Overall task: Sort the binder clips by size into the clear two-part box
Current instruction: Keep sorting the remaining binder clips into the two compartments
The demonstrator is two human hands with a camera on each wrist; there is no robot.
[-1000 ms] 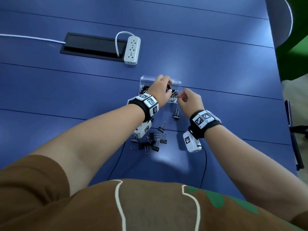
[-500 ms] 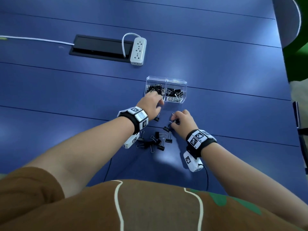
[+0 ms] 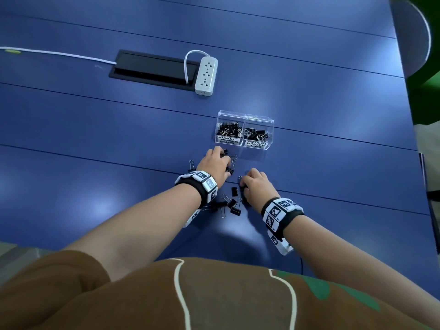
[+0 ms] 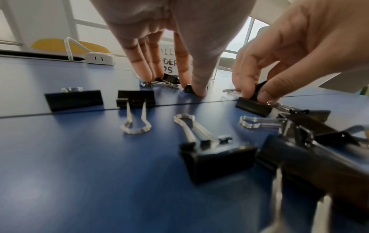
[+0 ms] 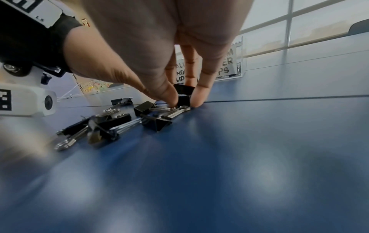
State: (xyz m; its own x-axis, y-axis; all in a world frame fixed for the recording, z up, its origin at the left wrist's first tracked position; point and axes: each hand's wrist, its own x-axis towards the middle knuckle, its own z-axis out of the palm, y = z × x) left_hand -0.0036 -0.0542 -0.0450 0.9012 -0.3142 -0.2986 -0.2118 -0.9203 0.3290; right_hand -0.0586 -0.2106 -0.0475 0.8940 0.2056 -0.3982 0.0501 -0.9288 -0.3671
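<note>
Fingertips are closing on two clips at once: my right hand point(image 5: 159, 52) is pinching a black clip point(image 5: 183, 98) between thumb and forefinger, down on the table point(image 3: 95, 129), while my left hand point(image 3: 215, 166) is reaching with near-straight fingers onto a small clip point(image 4: 188, 90), touching it but not yet lifting it. I am judging this a pick-up step, mid-sort; next each clip is needing a size check before going into the matching half. Loose clips point(image 3: 229, 203) are lying between my wrists, roughly ten, though several are overlapping. Beyond them one clear box point(image 3: 245, 145) is standing with two labelled compartments, small and medium, both already holding clips.
</note>
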